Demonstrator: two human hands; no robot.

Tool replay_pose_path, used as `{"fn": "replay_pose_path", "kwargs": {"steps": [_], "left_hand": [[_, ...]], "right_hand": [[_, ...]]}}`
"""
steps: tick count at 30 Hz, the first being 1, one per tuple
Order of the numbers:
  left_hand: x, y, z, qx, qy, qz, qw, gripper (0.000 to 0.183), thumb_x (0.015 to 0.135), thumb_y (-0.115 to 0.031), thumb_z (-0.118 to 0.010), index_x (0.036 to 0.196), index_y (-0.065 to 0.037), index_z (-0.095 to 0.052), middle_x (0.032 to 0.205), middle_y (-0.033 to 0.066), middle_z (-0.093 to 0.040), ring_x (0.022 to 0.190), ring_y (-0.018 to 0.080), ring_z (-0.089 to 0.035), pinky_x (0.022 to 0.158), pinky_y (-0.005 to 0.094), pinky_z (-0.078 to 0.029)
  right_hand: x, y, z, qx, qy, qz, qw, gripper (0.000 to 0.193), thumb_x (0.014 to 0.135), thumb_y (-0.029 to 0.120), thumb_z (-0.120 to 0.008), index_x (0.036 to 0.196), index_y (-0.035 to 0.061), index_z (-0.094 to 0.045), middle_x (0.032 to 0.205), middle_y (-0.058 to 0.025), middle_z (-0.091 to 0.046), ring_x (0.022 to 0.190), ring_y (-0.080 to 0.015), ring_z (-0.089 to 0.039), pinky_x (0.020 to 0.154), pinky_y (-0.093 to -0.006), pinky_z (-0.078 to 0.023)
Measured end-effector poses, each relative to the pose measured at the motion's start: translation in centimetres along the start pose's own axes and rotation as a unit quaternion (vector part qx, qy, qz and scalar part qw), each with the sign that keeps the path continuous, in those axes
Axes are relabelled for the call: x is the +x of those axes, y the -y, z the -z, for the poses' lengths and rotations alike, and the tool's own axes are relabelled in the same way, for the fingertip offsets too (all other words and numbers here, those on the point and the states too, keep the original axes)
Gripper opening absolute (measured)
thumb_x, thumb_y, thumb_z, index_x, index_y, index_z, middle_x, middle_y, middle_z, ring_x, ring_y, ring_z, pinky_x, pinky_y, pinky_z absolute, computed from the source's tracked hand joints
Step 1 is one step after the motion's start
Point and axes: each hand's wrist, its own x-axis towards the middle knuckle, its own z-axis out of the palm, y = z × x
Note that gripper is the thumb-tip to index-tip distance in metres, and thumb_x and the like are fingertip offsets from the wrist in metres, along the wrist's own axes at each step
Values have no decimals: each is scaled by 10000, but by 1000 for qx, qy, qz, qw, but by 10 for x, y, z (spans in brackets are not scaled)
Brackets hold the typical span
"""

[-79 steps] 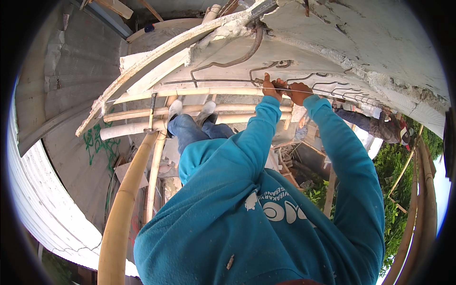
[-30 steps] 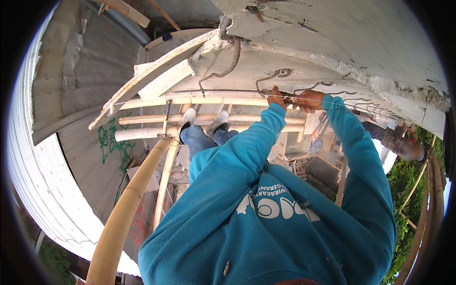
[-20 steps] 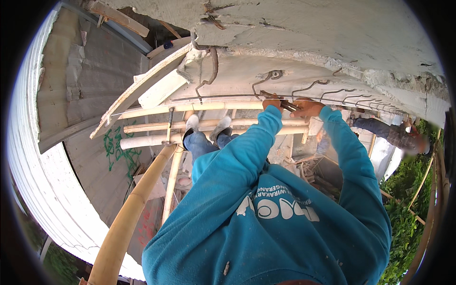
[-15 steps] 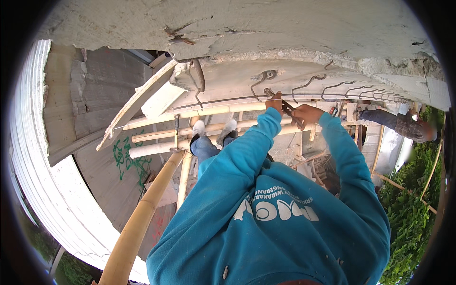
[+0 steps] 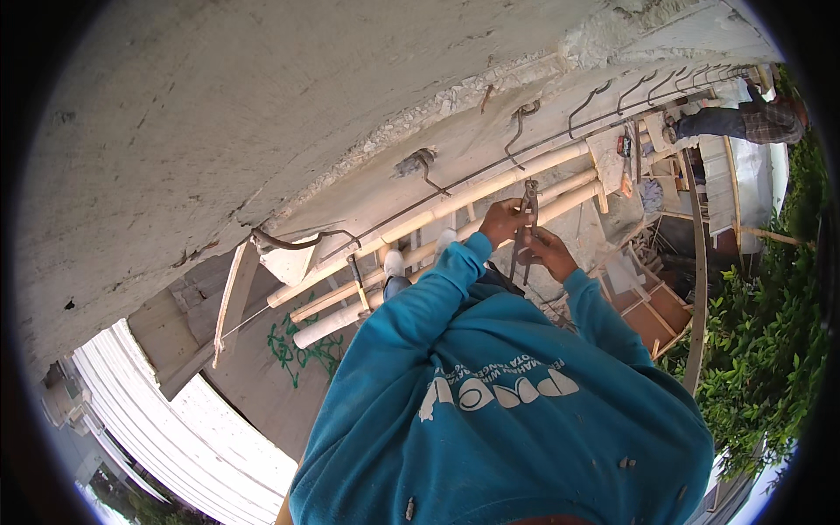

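Rusty pincers (image 5: 528, 210) stand nearly upright in front of my chest, jaws pointing away from me. My left hand (image 5: 502, 221) is closed around them just below the jaws. Lower down, my right hand (image 5: 551, 254) is closed with its fingertips at the handles. Whether anything small lies between the fingers is too fine to make out. Past the jaws a long thin steel rod (image 5: 479, 182) runs along the concrete wall. Several bent steel bars, one a hooked bar (image 5: 516, 138), stick out of the wall and reach toward the rod.
Bamboo poles (image 5: 464, 198) form a narrow scaffold along the wall under my feet. A rough concrete ledge (image 5: 367, 131) overhangs on the far side. A person (image 5: 739, 121) is farther along at the right. Corrugated sheeting (image 5: 201, 429) lies lower left, leafy greenery (image 5: 752, 350) right.
The view has turned, and the scene has tilted. The pincers have come away from the rod toward my body and now stand more upright, with both hands still at them.
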Motion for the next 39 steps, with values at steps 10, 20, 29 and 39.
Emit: {"fn": "replay_pose_path", "kwargs": {"steps": [10, 20, 29, 39], "left_hand": [[0, 33, -8, 524, -127, -207, 816, 228, 863, -186, -559, 955, 17, -604, 675, 224, -618, 658, 387, -641, 599, 470, -496], [-34, 0, -24, 701, -74, -165, 690, 262, 858, -229, -577, 914, 27, -582, 730, 182, -662, 666, 336, -669, 620, 437, -545], [-59, -9, 8, 609, -175, -186, 751, 231, 847, -193, -540, 951, -4, -625, 769, 236, -663, 719, 402, -651, 673, 484, -515], [-103, 5, 21, 686, 14, -176, 706, 193, 839, -144, -540, 938, -2, -626, 734, 253, -640, 709, 414, -640, 665, 505, -500]], "right_hand": [[-2, -13, -23, 57, -169, 89, 980, 300, 927, 114, -535, 1205, 5, -554, 1157, -122, -599, 976, -227, -660, 682, -313, -597], [10, -33, -81, 71, -345, 136, 926, 199, 926, 107, -520, 1072, -17, -574, 935, -130, -648, 871, -197, -645, 770, -320, -539], [-9, -13, -84, -146, -229, 148, 951, 140, 933, 79, -494, 1027, -11, -545, 884, -123, -619, 764, -244, -658, 547, -340, -592], [-20, -28, -90, 255, -436, 257, 824, 218, 968, 241, -510, 1054, 41, -502, 1224, -96, -587, 1092, -228, -603, 572, -307, -614]]}}
